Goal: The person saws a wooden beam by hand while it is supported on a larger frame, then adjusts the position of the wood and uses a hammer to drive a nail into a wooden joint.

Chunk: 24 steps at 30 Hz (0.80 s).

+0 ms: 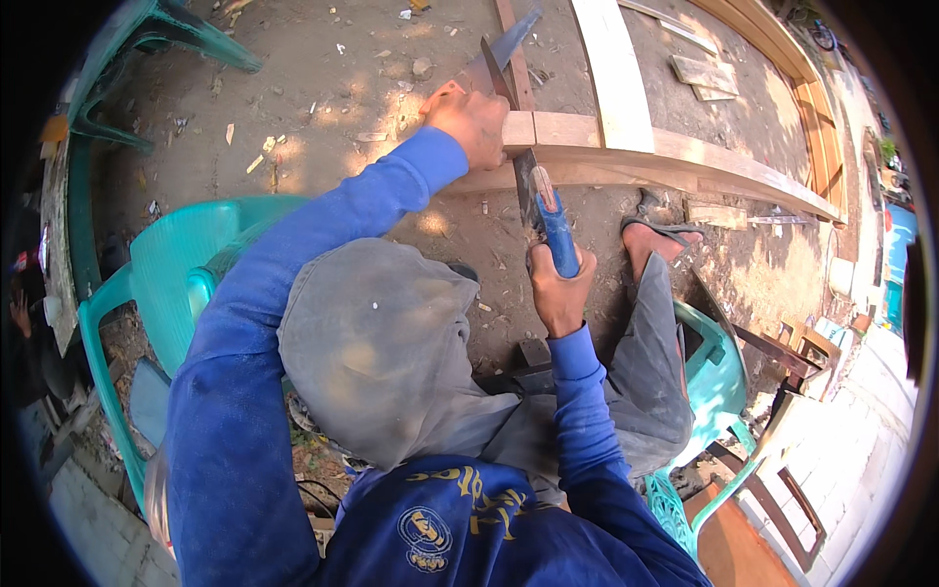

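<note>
My left hand [468, 131] is closed at the end of a light wooden beam [572, 130], against the orange handle of a hand saw [512, 39] that points away; exactly what it grips is hidden. My right hand [559, 289] is closed on a blue-handled tool [557, 230] with a dark flat blade, whose upper end meets the beam's near side just right of my left hand. A pale board [611, 59] crosses the beam. My bare leg and sandalled foot [655, 235] are below the beam at the right.
Green plastic chairs [156, 284] stand at left and right. A wooden frame [822, 127] runs along the right, with offcuts [704, 73] on the dirt ground [323, 68]. A white block surface [851, 450] is at lower right. Part of another person's hand [20, 308] shows at far left.
</note>
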Available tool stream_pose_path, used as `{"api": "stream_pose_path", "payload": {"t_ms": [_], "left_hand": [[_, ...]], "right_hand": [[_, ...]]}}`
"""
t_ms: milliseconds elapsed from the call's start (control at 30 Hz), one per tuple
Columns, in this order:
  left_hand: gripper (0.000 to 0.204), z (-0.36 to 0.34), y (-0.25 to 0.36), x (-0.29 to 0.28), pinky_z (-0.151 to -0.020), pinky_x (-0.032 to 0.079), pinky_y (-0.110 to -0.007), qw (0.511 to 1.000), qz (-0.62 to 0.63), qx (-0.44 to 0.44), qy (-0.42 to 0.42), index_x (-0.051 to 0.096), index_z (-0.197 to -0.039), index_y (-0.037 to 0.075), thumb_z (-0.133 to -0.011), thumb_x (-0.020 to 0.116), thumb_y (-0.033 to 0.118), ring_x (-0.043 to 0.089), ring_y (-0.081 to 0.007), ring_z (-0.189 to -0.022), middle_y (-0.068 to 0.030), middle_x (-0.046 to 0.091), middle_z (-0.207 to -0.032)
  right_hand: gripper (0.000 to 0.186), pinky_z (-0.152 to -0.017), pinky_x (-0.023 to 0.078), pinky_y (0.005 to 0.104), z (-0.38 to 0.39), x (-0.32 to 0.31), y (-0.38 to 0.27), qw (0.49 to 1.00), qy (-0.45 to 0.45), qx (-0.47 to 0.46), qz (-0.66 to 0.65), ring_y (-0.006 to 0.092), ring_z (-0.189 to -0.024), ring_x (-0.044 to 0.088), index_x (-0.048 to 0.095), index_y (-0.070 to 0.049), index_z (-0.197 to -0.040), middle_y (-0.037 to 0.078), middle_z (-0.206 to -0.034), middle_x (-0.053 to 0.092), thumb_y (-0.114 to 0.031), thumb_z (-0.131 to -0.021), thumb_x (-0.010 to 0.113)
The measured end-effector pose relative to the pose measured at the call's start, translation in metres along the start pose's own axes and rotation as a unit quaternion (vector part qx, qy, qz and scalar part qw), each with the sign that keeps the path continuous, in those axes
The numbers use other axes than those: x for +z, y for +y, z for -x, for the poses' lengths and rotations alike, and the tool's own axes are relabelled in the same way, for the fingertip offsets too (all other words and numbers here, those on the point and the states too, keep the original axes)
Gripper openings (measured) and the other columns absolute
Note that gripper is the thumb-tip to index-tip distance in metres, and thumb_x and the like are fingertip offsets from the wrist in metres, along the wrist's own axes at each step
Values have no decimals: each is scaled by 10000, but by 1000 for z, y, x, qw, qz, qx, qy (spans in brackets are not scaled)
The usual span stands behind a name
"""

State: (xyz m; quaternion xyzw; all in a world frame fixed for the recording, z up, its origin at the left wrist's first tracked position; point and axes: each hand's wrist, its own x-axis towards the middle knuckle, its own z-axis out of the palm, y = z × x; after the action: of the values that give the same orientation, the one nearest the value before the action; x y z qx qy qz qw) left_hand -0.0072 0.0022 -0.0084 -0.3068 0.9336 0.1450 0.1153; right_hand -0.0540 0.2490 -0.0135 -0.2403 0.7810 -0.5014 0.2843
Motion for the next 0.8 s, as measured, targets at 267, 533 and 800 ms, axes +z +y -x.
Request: {"api": "stream_pose_path", "payload": {"t_ms": [267,533,800], "left_hand": [[649,-11,-7,-6,-968,557,-461,1000,-7,9,24,591,-1299,71,-790,799,415,701,-381,-1095,-193,725,-1146],[662,1,-8,-9,-956,561,-475,1000,10,-15,1,559,-1324,68,-800,803,389,699,-395,-1095,-192,730,-1135],[651,1,-12,10,-972,549,-468,999,16,11,40,574,-1300,70,-788,808,398,689,-387,-1112,-180,723,-1153]], "right_hand": [[179,-527,444,332,11,20,98,984,36,-171,29,98,-532,540,661,22,-742,29,-551,554,-127,-827,709],[122,-531,407,276,156,-90,-29,998,-20,30,54,50,-583,482,669,45,-810,-7,-608,537,-73,-833,686],[143,-519,417,295,14,10,15,1000,17,-22,-11,59,-576,514,660,23,-744,4,-585,545,-90,-821,704]]}}
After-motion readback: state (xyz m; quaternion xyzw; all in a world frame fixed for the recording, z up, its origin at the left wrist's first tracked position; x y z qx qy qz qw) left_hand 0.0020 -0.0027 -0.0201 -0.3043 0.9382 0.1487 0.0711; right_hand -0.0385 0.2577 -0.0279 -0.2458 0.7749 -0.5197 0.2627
